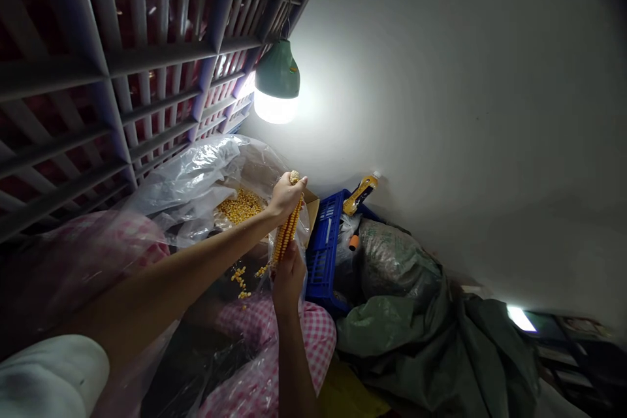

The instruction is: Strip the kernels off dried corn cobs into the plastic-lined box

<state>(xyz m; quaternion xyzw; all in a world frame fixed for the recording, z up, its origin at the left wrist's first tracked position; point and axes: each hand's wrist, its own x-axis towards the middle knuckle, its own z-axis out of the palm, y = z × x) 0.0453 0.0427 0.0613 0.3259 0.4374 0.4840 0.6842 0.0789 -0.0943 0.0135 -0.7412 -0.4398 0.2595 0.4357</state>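
An ear of corn point(287, 233) is held upright with a slight tilt between both hands, its rows of yellow kernels facing me. Around its upper end closes my left hand point(285, 198), with the pale tip poking out above the fingers. My right hand point(289, 277) grips the lower end. A clear plastic bag point(196, 166) lies spread behind and to the left, with a heap of loose kernels point(242, 206) in it. More kernels point(241, 279) are scattered on the plastic below the ear, above my pink checked trouser legs.
A lit lamp point(277, 78) hangs from a slatted plastic crate wall point(161, 52) at upper left. To the right stand a blue crate point(323, 245), a bottle with yellow contents point(361, 193), a stuffed sack point(396, 258) and dark green cloth point(441, 346), along a pale wall point(465, 111).
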